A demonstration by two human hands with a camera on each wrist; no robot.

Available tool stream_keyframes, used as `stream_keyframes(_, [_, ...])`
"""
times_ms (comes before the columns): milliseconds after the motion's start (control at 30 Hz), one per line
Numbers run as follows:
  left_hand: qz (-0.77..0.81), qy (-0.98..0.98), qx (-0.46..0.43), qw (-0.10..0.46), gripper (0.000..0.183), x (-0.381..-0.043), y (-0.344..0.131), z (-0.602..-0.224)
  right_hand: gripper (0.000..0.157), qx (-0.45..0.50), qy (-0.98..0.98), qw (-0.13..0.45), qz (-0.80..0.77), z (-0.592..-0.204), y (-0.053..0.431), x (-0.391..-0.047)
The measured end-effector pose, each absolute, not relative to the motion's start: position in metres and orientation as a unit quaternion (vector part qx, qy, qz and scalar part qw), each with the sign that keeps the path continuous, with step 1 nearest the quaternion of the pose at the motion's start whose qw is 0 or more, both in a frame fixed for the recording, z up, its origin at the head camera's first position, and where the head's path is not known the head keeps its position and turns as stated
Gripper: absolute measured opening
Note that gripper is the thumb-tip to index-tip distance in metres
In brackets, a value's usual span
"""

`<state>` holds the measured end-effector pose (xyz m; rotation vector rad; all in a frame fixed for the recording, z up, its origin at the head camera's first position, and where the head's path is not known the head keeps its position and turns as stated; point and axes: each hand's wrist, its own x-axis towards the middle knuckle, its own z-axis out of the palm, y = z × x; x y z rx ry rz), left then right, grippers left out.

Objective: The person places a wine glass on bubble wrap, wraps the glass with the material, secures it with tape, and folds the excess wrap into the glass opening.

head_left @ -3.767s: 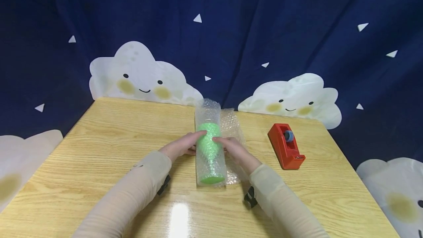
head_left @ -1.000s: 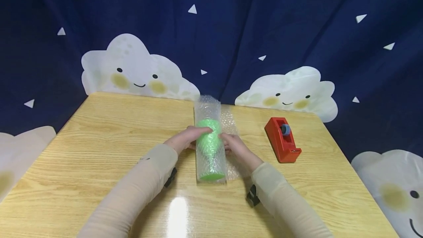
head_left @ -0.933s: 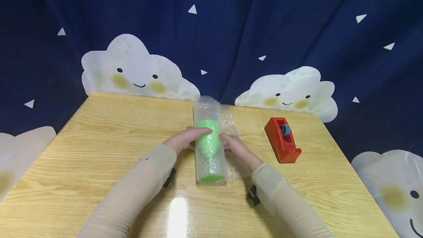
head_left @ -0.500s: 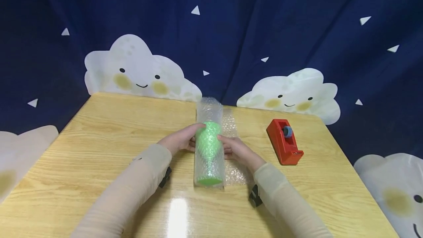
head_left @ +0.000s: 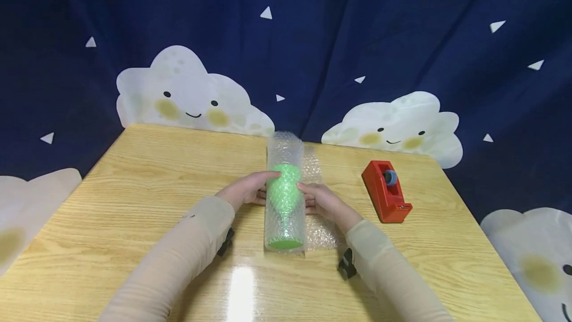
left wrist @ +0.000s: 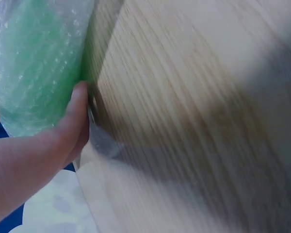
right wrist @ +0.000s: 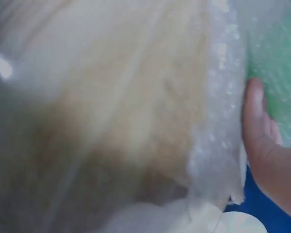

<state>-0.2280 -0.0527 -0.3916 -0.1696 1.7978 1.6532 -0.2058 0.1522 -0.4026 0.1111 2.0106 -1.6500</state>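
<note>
A green goblet-shaped thing, wide at the far end, narrow below and flat at the near end, lies rolled in clear bubble wrap at mid-table. My left hand holds the roll's left side, thumb on top and fingers low along the side. From the right, my right hand holds it the same way, thumb at the upper edge. A loose flap of the wrap lies flat under and beside the right hand. In the left wrist view, the left hand presses against the wrapped green side.
A red tape dispenser with a blue roll of tape stands on the wooden table to the right. A dark blue curtain with clouds hangs right behind the far edge.
The roll stays nearly in place between both hands. Since a second ago the left thumb has drawn back slightly to the left across it. Head view has shifted a little.
</note>
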Motion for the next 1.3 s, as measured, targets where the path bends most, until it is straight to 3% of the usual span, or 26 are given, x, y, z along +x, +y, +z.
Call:
stream_keyframes(467, [0.618,0.71,-0.085,0.326,0.061,-0.226,-0.046,-0.386,0.046,0.037,0.744,0.272,-0.61,-0.403,0.163,-0.207])
stream_keyframes(1000, [0.607,0.728,-0.083,0.307,0.061,-0.226,-0.042,-0.385,0.048,0.016,0.742,0.288,-0.605,-0.402,0.163,-0.206])
stream_keyframes(1200, [0.606,0.728,-0.084,0.31,0.062,-0.225,-0.043,-0.385,0.058,0.026,0.752,0.28,-0.596,-0.399,0.156,-0.206])
stream_keyframes(1300, [0.605,0.728,-0.082,0.311,0.062,-0.225,-0.042,-0.385,0.051,0.011,0.762,0.283,-0.583,-0.396,0.151,-0.205])
